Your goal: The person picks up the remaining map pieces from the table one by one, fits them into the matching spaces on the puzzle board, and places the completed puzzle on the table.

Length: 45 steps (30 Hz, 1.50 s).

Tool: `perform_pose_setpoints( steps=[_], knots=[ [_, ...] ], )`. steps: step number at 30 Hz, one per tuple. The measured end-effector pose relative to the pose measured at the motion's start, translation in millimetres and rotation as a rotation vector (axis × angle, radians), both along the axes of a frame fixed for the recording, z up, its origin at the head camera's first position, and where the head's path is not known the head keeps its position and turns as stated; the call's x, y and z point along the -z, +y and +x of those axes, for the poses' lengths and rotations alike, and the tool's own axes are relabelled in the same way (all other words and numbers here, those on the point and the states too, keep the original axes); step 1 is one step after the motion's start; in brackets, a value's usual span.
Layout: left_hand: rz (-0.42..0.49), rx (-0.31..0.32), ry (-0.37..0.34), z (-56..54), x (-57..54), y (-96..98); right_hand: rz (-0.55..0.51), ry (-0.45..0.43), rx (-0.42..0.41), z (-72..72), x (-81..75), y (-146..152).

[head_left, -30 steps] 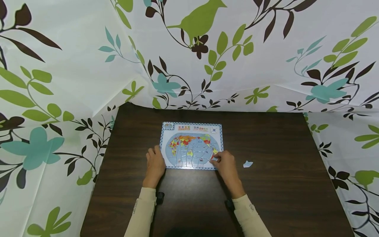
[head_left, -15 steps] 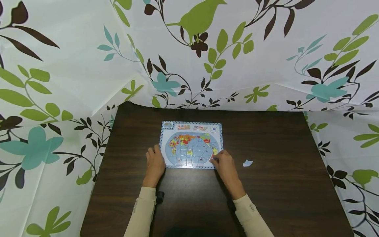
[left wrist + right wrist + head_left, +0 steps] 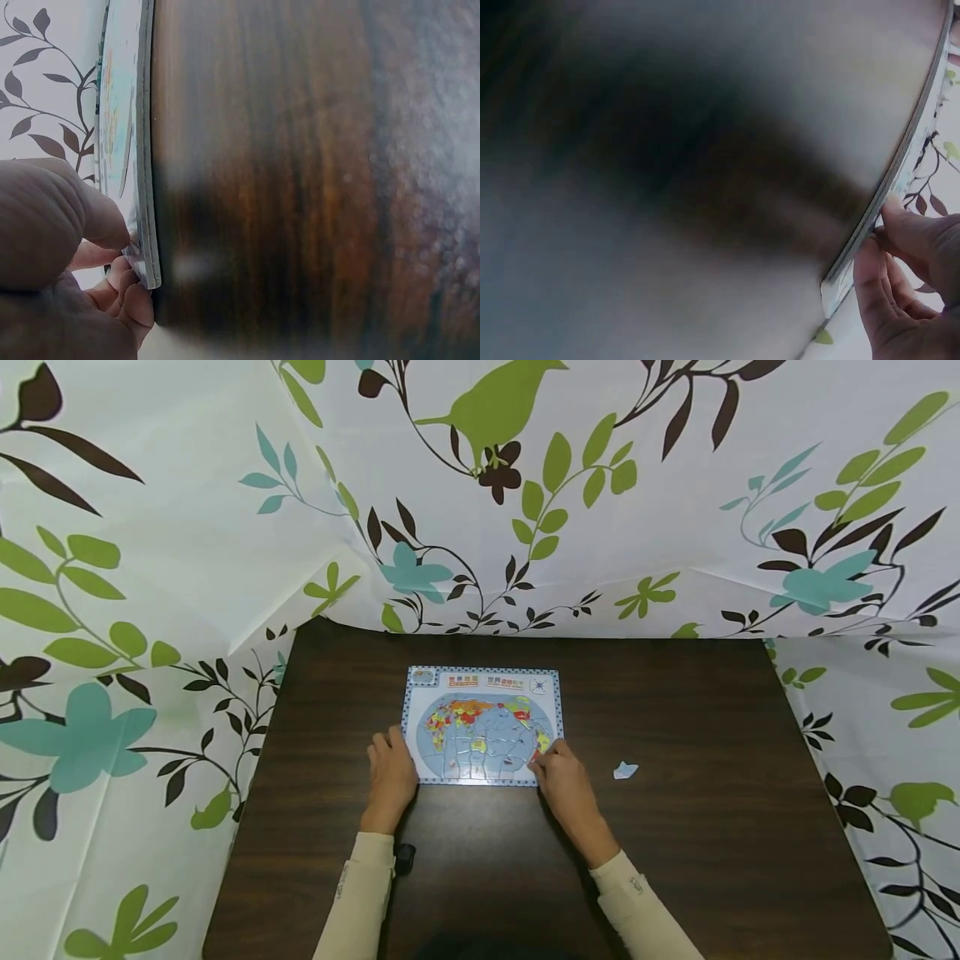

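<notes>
A world-map jigsaw puzzle [image 3: 487, 683] in a white tray with a blue checked border lies on the table. My left hand [image 3: 392, 774] holds its lower left corner; in the left wrist view the thumb [image 3: 105, 221] lies over the tray's edge and the fingers curl beside it. At the map's lower right, my right hand [image 3: 567, 781] pinches a small puzzle piece with red on it [image 3: 534, 758], mostly hidden by the fingertips. The right wrist view shows thumb and index finger together at the tray's edge [image 3: 889, 184]. A loose light-blue piece [image 3: 625, 770] lies right of the tray.
The dark wooden table [image 3: 697, 843] extends around the puzzle on every side. A white curtain [image 3: 675, 510] with green, teal and brown leaves hangs behind it and at both sides.
My right hand has shifted slightly left, its fingertips staying at the map's lower right. My left hand stays at the tray's corner. The head view has drifted slightly.
</notes>
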State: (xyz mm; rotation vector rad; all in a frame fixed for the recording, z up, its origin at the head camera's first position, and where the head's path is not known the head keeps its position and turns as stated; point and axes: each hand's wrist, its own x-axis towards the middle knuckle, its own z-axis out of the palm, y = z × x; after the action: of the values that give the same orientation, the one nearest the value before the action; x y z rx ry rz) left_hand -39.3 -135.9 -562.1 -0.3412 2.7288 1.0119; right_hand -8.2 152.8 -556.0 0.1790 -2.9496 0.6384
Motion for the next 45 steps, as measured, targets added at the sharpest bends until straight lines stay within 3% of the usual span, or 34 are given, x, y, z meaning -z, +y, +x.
perform_pose_setpoints(
  steps=[6, 12, 18, 27, 30, 38, 45],
  knots=[
    [0.012, -0.002, -0.008, 0.7, 1.4, -0.4, -0.141, -0.043, 0.049, -4.2, 1.5, 7.8],
    [0.007, -0.006, -0.009, 0.0, 2.6, -0.7, -0.262, -0.040, 0.160, -12.5, -15.4, 39.5],
    [0.025, -0.021, -0.029, -0.5, 0.7, 0.1, -0.205, -0.079, 0.241, -9.0, -28.3, 84.6],
    [0.019, -0.020, -0.026, -0.5, 2.3, -0.3, -0.125, -0.196, 0.301, 14.2, -18.8, 134.1],
    [0.007, -0.012, -0.023, -1.0, 2.5, -0.6, -0.107, -0.177, 0.288, 20.6, -13.1, 139.7],
    [0.011, -0.008, -0.021, -0.9, 2.3, -0.8, -0.084, -0.006, 0.238, 27.5, 3.4, 146.5],
    [-0.009, -0.002, -0.006, 0.7, 2.3, -0.6, -0.137, 0.020, 0.270, 27.0, 9.0, 152.1]
  ],
)
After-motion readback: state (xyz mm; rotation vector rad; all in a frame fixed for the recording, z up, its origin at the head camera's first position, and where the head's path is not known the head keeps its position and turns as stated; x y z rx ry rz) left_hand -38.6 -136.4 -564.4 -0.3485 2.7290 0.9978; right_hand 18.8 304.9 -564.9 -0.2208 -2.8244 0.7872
